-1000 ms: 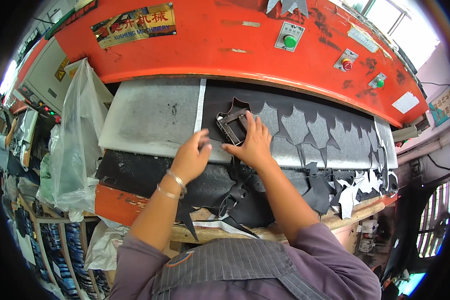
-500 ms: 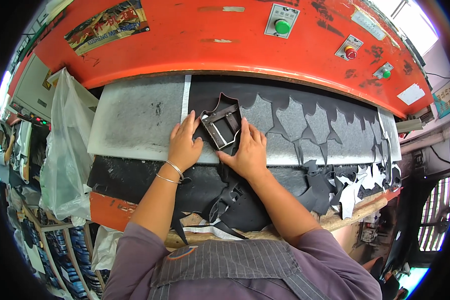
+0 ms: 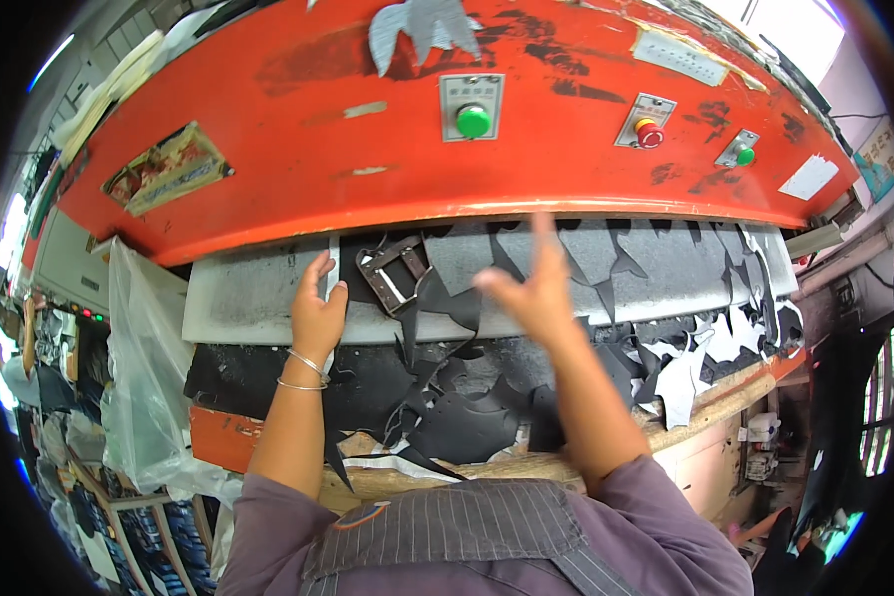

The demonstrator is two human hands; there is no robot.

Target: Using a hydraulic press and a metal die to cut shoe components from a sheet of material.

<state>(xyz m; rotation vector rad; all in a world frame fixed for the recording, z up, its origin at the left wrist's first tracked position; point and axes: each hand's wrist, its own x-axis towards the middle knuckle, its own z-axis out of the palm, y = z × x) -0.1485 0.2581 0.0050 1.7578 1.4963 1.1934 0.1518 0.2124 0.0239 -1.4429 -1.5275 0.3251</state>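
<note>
My left hand (image 3: 318, 316), loosely uncurled and empty, is beside the dark metal open-framed die (image 3: 376, 281) lying on flat black sheeting (image 3: 352, 280); farther right, my empty right hand (image 3: 538, 300) spreads, blurred. Placing seems finished; the next move calls for clear fingers.

Mauve sleeves (image 3: 670, 526); pinstriped apron (image 3: 457, 526); bangles (image 3: 309, 365), apparently silvery.

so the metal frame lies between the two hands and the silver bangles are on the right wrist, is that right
Not quite: the head view shows the silver bangles on the left wrist, not the right. The metal frame does lie between the left hand and right hand.
</note>
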